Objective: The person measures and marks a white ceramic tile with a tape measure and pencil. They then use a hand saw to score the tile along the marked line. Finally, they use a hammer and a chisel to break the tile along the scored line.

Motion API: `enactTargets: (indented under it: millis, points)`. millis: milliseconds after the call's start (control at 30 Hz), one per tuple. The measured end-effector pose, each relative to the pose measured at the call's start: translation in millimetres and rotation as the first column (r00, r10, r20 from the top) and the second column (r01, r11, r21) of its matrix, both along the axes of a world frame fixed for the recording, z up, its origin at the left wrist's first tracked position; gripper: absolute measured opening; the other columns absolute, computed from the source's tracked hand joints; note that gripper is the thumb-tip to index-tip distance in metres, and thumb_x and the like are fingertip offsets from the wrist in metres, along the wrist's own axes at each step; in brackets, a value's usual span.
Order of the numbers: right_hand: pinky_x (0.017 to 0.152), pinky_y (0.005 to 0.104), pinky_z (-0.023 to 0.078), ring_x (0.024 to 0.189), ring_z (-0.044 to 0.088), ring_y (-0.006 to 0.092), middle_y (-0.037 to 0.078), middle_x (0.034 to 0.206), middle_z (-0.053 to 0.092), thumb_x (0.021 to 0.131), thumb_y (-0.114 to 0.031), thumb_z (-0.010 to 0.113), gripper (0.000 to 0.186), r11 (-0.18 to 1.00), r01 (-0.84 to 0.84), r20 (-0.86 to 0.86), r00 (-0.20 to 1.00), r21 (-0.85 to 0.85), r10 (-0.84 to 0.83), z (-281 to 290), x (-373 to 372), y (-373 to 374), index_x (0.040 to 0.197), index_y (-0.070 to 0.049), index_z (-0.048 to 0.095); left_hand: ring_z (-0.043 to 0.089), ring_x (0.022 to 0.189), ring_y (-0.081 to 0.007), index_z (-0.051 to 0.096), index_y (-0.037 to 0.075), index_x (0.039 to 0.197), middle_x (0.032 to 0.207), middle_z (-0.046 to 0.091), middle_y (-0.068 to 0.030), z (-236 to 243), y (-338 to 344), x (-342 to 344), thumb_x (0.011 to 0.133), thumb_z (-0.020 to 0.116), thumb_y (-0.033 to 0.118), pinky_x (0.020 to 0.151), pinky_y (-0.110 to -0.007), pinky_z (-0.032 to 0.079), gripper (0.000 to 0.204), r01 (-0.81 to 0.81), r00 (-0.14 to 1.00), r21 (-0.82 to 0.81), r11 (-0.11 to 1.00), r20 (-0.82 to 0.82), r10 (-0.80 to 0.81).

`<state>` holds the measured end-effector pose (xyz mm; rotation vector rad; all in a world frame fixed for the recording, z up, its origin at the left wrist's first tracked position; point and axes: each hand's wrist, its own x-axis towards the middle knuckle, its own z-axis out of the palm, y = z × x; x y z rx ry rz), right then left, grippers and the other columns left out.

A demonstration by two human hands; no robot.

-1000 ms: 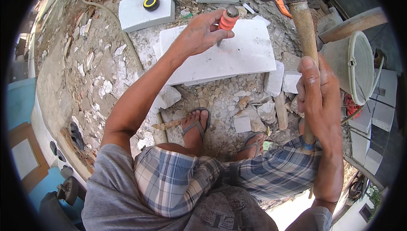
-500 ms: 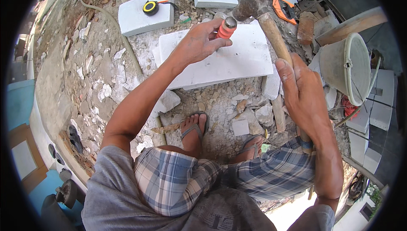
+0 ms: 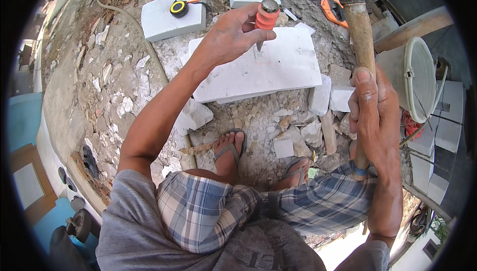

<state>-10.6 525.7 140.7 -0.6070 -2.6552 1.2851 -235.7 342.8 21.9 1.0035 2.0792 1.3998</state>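
Note:
My left hand (image 3: 231,35) is closed round a chisel (image 3: 267,18) with a ribbed orange-red grip and a metal cap. Its short dark shaft points down at a white lightweight block (image 3: 278,67), where faint square marks show; whether the tip touches cannot be made out. Over to the right, my right hand (image 3: 375,107) grips the wooden handle of a hammer (image 3: 361,35). The hammer stands nearly upright, its heavy dark head at the top edge of the view, apart from the chisel cap. Beneath the marked block, part of another white piece shows.
A yellow and black tape measure (image 3: 179,8) lies on a white block (image 3: 164,27) at the far left. Beyond the hammer is an orange-handled saw (image 3: 334,12). A bucket (image 3: 417,79) stands tilted at right. Rubble and a hose (image 3: 149,52) cover the ground.
My right hand has raised the hammer up and to the right, away from the chisel. The chisel has risen slightly in my left hand, and more of its shaft shows.

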Motion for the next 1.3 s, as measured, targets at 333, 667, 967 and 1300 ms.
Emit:
enactTargets:
  millis: [333, 667, 967, 1300]
  points:
    - [0.047, 0.0231, 0.033, 0.052, 0.040, 0.0031, -0.007, 0.063, 0.042, 0.115, -0.042, 0.048, 0.040, 0.997, -0.067, 0.063, 0.996, 0.030, 0.065, -9, 3, 7, 0.114, -0.004, 0.060, 0.073, 0.118, -0.0229, 0.060, 0.000, 0.136, 0.127, 0.074, -0.0151, -39, 5, 9, 0.097, 0.079, 0.018, 0.105, -0.038, 0.055, 0.047, 0.024, 0.995, 0.010, 1.000, 0.094, -0.025]
    - [0.046, 0.0228, 0.034, 0.053, 0.042, 0.0036, -0.004, 0.065, 0.044, 0.115, -0.046, 0.044, 0.045, 0.997, 0.070, -0.114, 0.991, 0.028, -0.066, 18, -2, -13, 0.117, -0.004, 0.060, 0.073, 0.118, -0.0245, 0.061, 0.000, 0.135, 0.125, 0.074, -0.0138, -34, 0, 9, 0.097, 0.079, 0.019, 0.103, -0.037, 0.055, 0.046, 0.034, 0.997, -0.023, 0.999, 0.073, -0.032]
    - [0.056, 0.0452, 0.044, 0.056, 0.060, 0.0260, 0.017, 0.063, 0.055, 0.113, -0.033, 0.051, 0.037, 0.985, -0.129, 0.155, 0.982, 0.115, 0.110, -3, -10, -2, 0.107, 0.003, 0.058, 0.074, 0.109, -0.0223, 0.062, 0.001, 0.131, 0.119, 0.073, -0.0099, -46, -2, 9, 0.096, 0.079, 0.017, 0.100, -0.038, 0.056, 0.042, 0.013, 0.997, 0.013, 1.000, 0.071, -0.014]
    - [0.054, 0.0303, 0.038, 0.058, 0.042, 0.0088, -0.002, 0.066, 0.048, 0.115, -0.046, 0.043, 0.048, 0.981, -0.124, 0.148, 0.984, 0.147, 0.102, -5, 3, 8, 0.113, -0.001, 0.061, 0.075, 0.107, -0.0202, 0.064, 0.002, 0.133, 0.117, 0.076, -0.0094, -35, -4, 9, 0.097, 0.079, 0.020, 0.100, -0.038, 0.056, 0.043, -0.050, 0.998, 0.008, 0.999, 0.049, 0.049]
